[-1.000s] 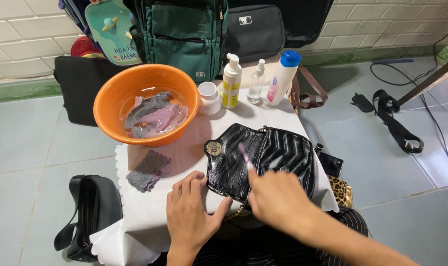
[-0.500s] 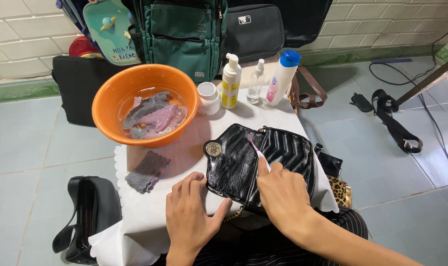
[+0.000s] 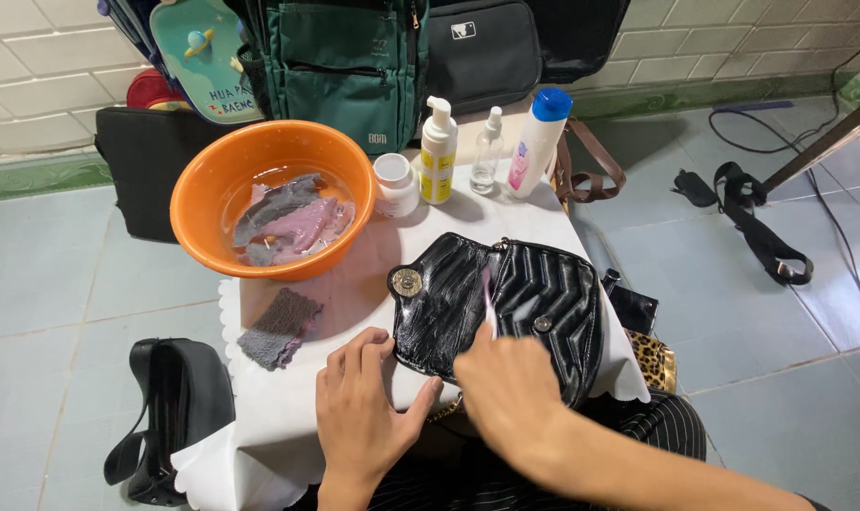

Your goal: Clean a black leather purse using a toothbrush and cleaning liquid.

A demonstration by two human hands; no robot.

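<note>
While resting on the white tablecloth [image 3: 288,416], left hand [image 3: 366,407]: fingers loosely spread, thumb pressed against near edge of black quilted handbag [image 3: 506,308]. Right hand [image 3: 510,388]: fingers closed around pink toothbrush [image 3: 488,298], brush end laid on open flap of bag. Handbag flat at middle of table, flap turned back, round metal clasp [image 3: 407,281] showing. Orange basin [image 3: 274,194] with soaking cloths behind on left; grey rag [image 3: 279,326] just beside left hand. Pump bottle [image 3: 438,151], small spray bottle [image 3: 487,151] and blue-capped bottle [image 3: 538,142] upright at far edge.
</note>
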